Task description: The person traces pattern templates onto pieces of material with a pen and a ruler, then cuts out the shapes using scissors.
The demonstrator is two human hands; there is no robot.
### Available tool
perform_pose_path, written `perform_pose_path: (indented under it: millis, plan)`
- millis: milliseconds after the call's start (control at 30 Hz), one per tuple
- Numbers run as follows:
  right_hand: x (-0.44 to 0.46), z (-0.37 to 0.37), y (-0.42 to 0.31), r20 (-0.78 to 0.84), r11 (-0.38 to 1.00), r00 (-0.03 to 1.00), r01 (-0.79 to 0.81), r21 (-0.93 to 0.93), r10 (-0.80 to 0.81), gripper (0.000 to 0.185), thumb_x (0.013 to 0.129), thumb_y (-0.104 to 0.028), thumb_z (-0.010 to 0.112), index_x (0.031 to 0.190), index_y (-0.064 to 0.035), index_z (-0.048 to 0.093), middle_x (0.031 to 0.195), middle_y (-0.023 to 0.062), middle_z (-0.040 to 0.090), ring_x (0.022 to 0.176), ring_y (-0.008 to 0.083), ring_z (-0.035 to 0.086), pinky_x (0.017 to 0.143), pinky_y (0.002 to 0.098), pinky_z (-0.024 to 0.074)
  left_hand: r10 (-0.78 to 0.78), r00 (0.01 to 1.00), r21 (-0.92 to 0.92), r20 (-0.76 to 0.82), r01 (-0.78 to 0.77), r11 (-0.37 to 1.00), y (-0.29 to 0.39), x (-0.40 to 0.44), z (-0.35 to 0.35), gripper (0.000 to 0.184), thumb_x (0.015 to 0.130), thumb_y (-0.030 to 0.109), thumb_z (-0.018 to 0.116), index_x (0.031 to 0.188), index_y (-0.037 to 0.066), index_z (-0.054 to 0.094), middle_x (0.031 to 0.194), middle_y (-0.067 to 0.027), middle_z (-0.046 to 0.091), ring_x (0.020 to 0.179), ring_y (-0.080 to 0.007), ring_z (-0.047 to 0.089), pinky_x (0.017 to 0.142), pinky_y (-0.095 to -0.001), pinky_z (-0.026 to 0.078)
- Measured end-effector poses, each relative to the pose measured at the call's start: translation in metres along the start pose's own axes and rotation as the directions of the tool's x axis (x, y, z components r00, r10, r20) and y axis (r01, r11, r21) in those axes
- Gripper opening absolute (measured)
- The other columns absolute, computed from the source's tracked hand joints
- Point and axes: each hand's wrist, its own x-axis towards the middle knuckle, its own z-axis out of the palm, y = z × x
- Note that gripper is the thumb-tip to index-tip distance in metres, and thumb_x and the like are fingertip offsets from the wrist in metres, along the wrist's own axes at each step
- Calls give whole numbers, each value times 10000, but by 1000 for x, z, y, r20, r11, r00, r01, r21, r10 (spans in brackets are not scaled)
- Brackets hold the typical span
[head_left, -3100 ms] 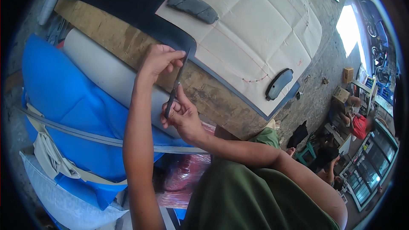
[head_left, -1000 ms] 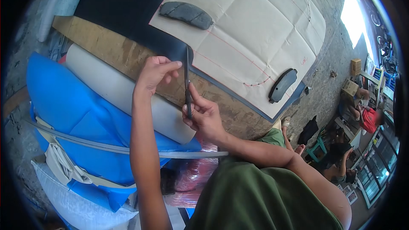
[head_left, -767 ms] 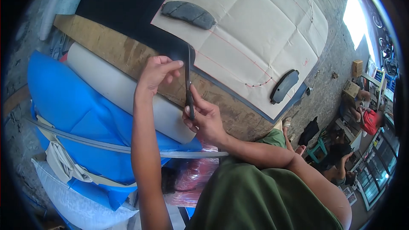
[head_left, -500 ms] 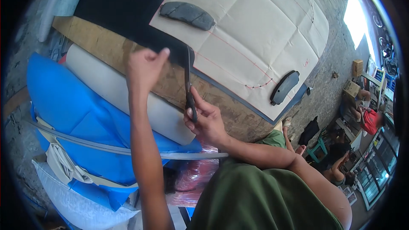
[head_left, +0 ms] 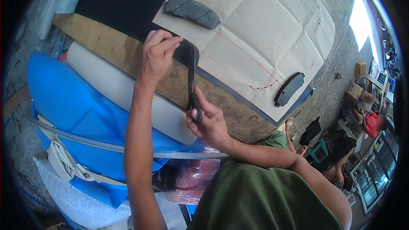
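Observation:
My right hand [head_left: 208, 122] is closed around the handles of black scissors [head_left: 192, 76]. The scissors' blades point up to the edge of a black sheet [head_left: 117, 2], beside the curved corner of a beige paper pattern [head_left: 251, 30]. With thumb and fingers pinched together, my left hand [head_left: 158, 55] holds the edge of the black sheet just left of the blades. The paper lies on the sheet and bears red lines. Two dark curved blocks resembling brake pads rest on it, one block [head_left: 191, 13] at its left, another block [head_left: 289, 89] near its lower right corner.
Under the sheet is a worn wooden board [head_left: 102, 30]. A pale roll [head_left: 98, 68] and blue sheeting [head_left: 76, 102] lie along its near side. Pink wrapped material [head_left: 194, 179] is below. At far right, a person in red [head_left: 372, 121] and another person [head_left: 336, 157] sit.
My left hand has moved right and up to the sheet's edge, its fingers closing there. The scissors stay at nearly the same spot by the paper's corner. The view has shifted slightly.

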Motion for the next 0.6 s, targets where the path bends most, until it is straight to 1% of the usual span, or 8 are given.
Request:
perform_pose_path:
  millis: [133, 300, 333, 467, 600]
  plan:
    - [1, -2, 2, 23, 1000, 1000, 16, 16, -16, 711, 1021, -32, 623, 1643, -216, 332, 889, 154, 648, 641, 170, 537, 450, 215, 334, 35, 999, 6, -31, -35, 999, -2, -3, 3, 256, 828, -42, 734, 1063, 39, 796, 903, -53, 609, 827, -217, 534, 712, -323, 478]
    - [4, 0, 0, 4, 998, 999, 39, -56, -38, 711, 1020, -26, 621, 1644, -204, 328, 860, 135, 641, 641, 158, 540, 453, 211, 336, 0, 1000, -4, -14, 0, 1000, 1, -3, 2, 280, 827, -31, 742, 1090, 49, 799, 918, -50, 608, 835, -215, 531, 712, -319, 476]
    - [6, 0, -1, 5, 998, 999, 38, -56, -37, 711, 1020, -26, 621, 1644, -204, 328, 860, 135, 641, 641, 158, 540, 453, 211, 336, -1, 1000, -2, -14, 1, 1000, 1, -4, 1, 280, 827, -31, 742, 1090, 49, 799, 918, -50, 608, 835, -215, 531, 712, -319, 476]
    - [11, 2, -5, -6, 987, 999, 49, -152, -50, 718, 1014, -10, 617, 1644, -195, 327, 825, 109, 634, 634, 145, 541, 456, 206, 339, -14, 1000, 2, -10, 14, 1000, 4, -2, 0, 271, 827, -26, 746, 1082, 46, 799, 922, -51, 609, 836, -213, 531, 712, -322, 478]
    - [13, 2, 0, -17, 980, 997, 65, -188, -70, 719, 1009, 0, 614, 1641, -196, 333, 814, 95, 634, 626, 137, 538, 459, 205, 344, -31, 1000, 17, 4, 31, 999, 3, -2, 0, 276, 824, -30, 743, 1083, 47, 799, 924, -52, 610, 837, -212, 533, 719, -325, 480]
